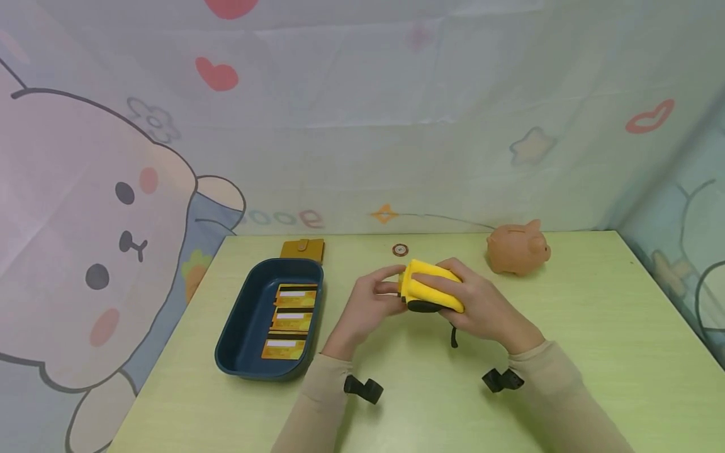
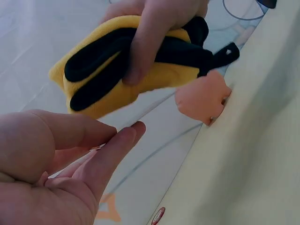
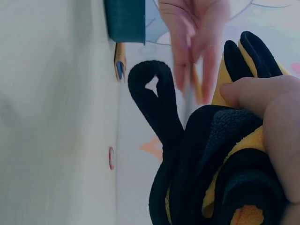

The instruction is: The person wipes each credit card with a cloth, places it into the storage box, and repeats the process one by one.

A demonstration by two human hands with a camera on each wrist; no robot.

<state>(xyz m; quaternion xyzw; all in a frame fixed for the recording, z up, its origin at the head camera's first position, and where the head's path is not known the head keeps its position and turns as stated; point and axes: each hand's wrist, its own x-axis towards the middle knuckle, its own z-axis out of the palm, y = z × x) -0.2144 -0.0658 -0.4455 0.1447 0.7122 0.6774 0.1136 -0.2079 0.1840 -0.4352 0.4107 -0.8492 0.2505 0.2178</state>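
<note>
My right hand (image 1: pixel 481 305) grips a soft yellow-and-black plush item (image 1: pixel 430 286) above the table; a black fabric loop (image 3: pixel 154 84) hangs from it. To its left, my left hand (image 1: pixel 365 308) pinches a thin flat card (image 3: pixel 198 86) between thumb and fingers. The card stands nearly edge-on and is blurred in the right wrist view, with some yellow showing. In the left wrist view the plush item is just above the left fingertips (image 2: pixel 138 127). Further left, a dark blue tray (image 1: pixel 232 343) holds three yellow cards (image 1: pixel 291 319) in a column.
A tan wallet (image 1: pixel 303 249) lies behind the tray. Near the table's back edge is a red-and-white round chip (image 1: pixel 400 250). An orange piggy bank (image 1: pixel 517 249) stands at the back right. A printed cloth (image 1: pixel 362 126) hangs behind the pale green table (image 1: pixel 612 352).
</note>
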